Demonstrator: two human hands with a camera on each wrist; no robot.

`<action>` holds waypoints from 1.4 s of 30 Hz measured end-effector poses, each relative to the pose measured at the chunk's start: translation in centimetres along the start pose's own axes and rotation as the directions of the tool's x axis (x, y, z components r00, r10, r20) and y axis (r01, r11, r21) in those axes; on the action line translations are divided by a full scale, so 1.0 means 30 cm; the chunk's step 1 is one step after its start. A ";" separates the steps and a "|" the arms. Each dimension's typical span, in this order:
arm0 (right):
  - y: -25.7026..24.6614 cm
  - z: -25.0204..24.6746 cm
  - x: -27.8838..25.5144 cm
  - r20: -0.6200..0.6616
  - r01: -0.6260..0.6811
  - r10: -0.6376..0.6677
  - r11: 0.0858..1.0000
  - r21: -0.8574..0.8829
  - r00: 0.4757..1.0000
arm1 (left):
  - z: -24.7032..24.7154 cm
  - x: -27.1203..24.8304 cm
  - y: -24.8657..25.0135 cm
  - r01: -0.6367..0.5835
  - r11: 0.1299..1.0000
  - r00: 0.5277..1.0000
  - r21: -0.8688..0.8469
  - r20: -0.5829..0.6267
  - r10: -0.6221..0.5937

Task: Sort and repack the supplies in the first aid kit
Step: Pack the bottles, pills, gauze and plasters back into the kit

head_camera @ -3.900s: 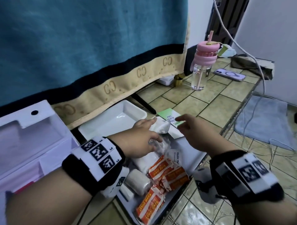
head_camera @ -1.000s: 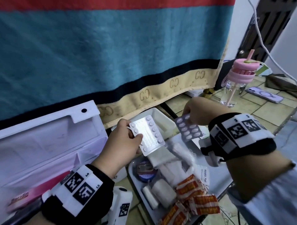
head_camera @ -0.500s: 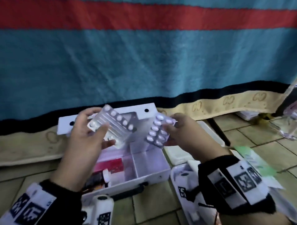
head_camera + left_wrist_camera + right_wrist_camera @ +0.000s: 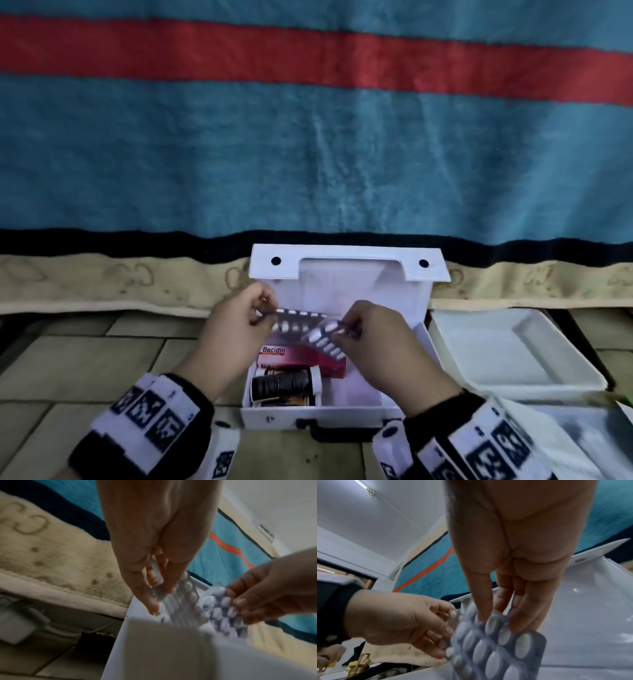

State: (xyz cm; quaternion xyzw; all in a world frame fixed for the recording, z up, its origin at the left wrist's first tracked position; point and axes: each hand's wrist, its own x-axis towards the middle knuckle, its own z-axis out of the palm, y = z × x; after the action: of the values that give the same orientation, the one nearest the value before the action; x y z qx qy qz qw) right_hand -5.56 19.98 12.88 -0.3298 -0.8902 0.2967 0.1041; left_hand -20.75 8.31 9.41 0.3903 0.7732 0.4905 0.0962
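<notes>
The white first aid kit [image 4: 404, 359] stands open on the tiled floor with its lid [image 4: 346, 270] leaning back. Over it, my left hand [image 4: 239, 322] pinches a silver blister pack [image 4: 294, 320] [image 4: 180, 601] of round pills. My right hand [image 4: 373, 334] pinches a second blister pack [image 4: 323, 341] [image 4: 494, 646] of oval white pills, tilted down toward the box. The two packs overlap at their near ends. Inside the box lie a red Bacidin carton [image 4: 298, 358] and a dark bottle [image 4: 284, 383] on its side.
A white tray [image 4: 513, 349] sits right of the kit. A teal, red and beige blanket [image 4: 308, 154] hangs behind. The kit's black handle [image 4: 339, 432] faces me. Another tray [image 4: 596, 431] shows at the lower right edge.
Both hands carried the blister packs from the supply tray leftward to the kit and have lowered them over the open box. The view swung left with them.
</notes>
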 end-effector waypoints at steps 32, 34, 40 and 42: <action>-0.092 -0.057 0.083 0.222 0.324 -0.243 0.803 -0.500 0.944 | 0.026 0.062 -0.050 -0.029 0.682 0.992 0.731 0.105 -0.070; -0.090 -0.043 0.108 0.207 0.328 -0.257 0.795 -0.510 0.944 | 0.019 0.064 -0.052 -0.048 0.653 0.992 0.756 0.112 -0.056; -0.118 0.020 0.142 0.333 0.421 -0.277 0.744 -0.520 0.901 | 0.027 0.052 -0.053 -0.061 0.663 0.997 0.746 0.072 0.011; -0.130 0.046 0.149 0.356 0.430 -0.267 0.728 -0.535 0.896 | 0.024 0.052 -0.059 -0.041 0.697 0.999 0.716 0.037 0.020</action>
State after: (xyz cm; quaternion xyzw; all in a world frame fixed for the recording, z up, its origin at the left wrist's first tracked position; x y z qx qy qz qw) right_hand -11.54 19.90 14.05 -0.1301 -0.9892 0.0138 -0.0667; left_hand -22.34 9.51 7.95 0.4161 0.8952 0.1473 -0.0609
